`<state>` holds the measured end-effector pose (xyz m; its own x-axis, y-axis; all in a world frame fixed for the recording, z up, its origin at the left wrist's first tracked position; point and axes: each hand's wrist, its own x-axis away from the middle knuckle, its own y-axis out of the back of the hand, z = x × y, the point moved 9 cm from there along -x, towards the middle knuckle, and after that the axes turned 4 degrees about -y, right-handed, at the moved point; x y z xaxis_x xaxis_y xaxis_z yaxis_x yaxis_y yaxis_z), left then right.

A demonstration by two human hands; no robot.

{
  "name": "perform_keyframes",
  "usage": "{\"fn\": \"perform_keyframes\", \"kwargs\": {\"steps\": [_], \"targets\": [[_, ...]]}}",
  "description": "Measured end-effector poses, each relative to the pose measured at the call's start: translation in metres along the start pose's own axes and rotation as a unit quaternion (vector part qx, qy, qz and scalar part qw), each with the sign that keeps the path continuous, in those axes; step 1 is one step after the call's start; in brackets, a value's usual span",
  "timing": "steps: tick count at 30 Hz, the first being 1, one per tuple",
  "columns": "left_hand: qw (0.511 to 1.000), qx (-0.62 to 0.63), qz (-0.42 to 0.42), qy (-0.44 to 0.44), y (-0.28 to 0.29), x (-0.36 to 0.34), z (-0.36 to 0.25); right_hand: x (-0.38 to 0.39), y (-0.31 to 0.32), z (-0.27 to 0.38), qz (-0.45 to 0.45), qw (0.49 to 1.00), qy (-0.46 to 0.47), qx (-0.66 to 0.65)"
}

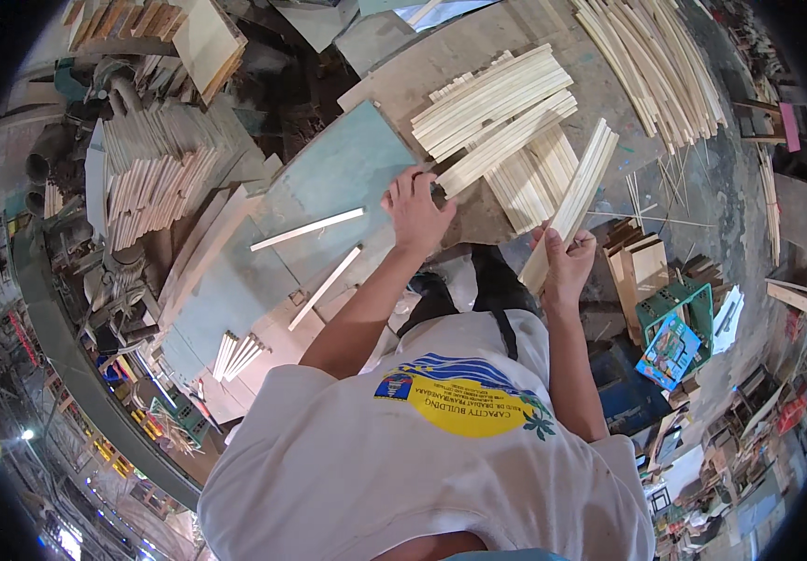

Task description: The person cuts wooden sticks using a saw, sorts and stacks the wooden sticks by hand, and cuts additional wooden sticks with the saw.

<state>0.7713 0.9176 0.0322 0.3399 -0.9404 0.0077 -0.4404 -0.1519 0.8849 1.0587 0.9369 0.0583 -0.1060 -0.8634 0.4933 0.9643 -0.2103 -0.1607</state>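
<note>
My right hand (569, 260) is closed round the near end of a bundle of pale wooden strips (586, 178), which slants up and away to the right. At the near left end of another row of wooden strips (508, 140) is my left hand (416, 211). Its fingers are curved, with a dark gap between thumb and fingers; whether they touch the strip ends is hard to make out. More strips (492, 93) are stacked just beyond, and crosswise strips (536, 178) lie beneath, all on a brown worktop (464, 224).
Two single strips (308, 229) (326, 287) and a small cluster of sticks (238, 356) lie on the blue-grey panel (328, 168) at left. Long strips (651, 70) fill the far right. A green crate (702, 323) stands low at right. Stacked wood pieces (160, 192) are at far left.
</note>
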Motion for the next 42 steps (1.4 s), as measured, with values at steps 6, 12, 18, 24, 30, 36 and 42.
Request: {"fn": "perform_keyframes", "kwargs": {"steps": [6, 12, 18, 24, 30, 36, 42], "targets": [[1.0, 0.022, -0.019, 0.002, 0.01, 0.0, -0.003, 0.007, -0.01, -0.004, -0.011, 1.0, -0.01, 0.004], [0.98, 0.184, 0.071, 0.005, 0.006, 0.024, -0.021, -0.004, -0.025, -0.041, -0.054, 0.997, -0.04, -0.047], [0.933, 0.32, 0.161, -0.009, -0.009, 0.047, -0.07, -0.021, -0.054, -0.053, -0.122, 0.987, -0.028, -0.099], [0.9, 0.374, 0.204, 0.092, -0.025, 0.048, -0.053, -0.032, -0.065, -0.058, -0.133, 0.989, -0.021, -0.067], [0.935, 0.302, 0.173, 0.071, -0.02, 0.038, -0.053, -0.039, -0.051, -0.075, -0.148, 0.988, 0.018, 0.048], [0.988, 0.141, 0.061, -0.034, 0.0, 0.024, -0.045, -0.042, -0.06, -0.041, -0.061, 0.973, -0.041, 0.221], [0.985, 0.135, 0.109, 0.022, -0.015, 0.027, -0.038, -0.062, -0.056, -0.04, -0.025, 0.974, -0.043, 0.222]]}}
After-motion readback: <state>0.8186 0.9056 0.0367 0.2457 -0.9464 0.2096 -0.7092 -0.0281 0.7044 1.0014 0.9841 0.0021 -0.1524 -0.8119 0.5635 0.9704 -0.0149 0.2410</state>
